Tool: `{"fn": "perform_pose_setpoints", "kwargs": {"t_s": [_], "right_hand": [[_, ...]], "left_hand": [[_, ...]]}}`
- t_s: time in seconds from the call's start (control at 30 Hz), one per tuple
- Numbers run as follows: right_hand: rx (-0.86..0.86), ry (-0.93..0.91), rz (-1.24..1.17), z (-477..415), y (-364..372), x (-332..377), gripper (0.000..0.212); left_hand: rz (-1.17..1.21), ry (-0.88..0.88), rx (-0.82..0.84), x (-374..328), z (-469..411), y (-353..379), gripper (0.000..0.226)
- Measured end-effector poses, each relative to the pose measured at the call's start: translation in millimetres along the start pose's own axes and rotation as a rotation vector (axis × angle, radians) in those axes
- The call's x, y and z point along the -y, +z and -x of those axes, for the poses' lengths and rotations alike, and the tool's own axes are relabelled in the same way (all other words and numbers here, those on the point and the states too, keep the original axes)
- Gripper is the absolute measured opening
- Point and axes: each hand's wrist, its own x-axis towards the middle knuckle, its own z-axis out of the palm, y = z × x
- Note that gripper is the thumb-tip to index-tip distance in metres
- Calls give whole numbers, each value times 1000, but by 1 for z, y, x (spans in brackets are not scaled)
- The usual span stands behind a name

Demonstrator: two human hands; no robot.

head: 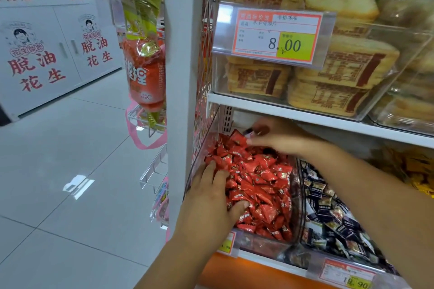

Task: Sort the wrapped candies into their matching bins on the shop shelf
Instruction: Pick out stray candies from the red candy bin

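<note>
We have both hands in the clear plastic bin (pixel 263 240) at the left end of the lower shelf, the one heaped with small red foil-wrapped candies (pixel 260 180). Our left hand (pixel 211 197) lies palm down on the near left part of the heap, fingers spread and loose, the thumb pressing into the wrappers; it grips nothing we can make out. Our right hand (pixel 279 137) reaches across to the back of the same bin, under the white shelf board (pixel 305 115). Its fingers are drawn together around a small dark-wrapped candy (pixel 250 132) with a pale end, which shows just past the fingertips above the red pile.

Just to the right, touching the red bin's wall, stands a second clear bin (pixel 303 197) filled with black-and-gold wrapped candies (pixel 333 216). Further right, yellow wrapped sweets (pixel 413 171) fill another compartment.

On the shelf above, a clear box holds stacked packs of pale sliced cakes (pixel 328 73) with brown printed labels, and an orange-and-white price tag (pixel 277 35) reading 8.00 hangs on its front. Smaller price tags (pixel 347 275) sit along the lower shelf's orange front edge (pixel 234 272).
</note>
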Motion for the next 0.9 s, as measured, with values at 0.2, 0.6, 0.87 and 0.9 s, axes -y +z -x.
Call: {"fn": "perform_pose_setpoints", "kwargs": {"t_s": [0.2, 0.6, 0.87, 0.9], "right_hand": [[-114, 162, -219, -36, -14, -44, 7], [179, 139, 456, -61, 21, -27, 36], [144, 148, 503, -60, 30, -33, 28], [156, 161, 474, -60, 30, -30, 32]], "left_hand": [[-13, -11, -8, -1, 2, 0, 67], [-4, 3, -19, 2, 0, 3, 67], [1, -12, -20, -1, 1, 4, 65], [10, -12, -22, -1, 1, 4, 64]]}}
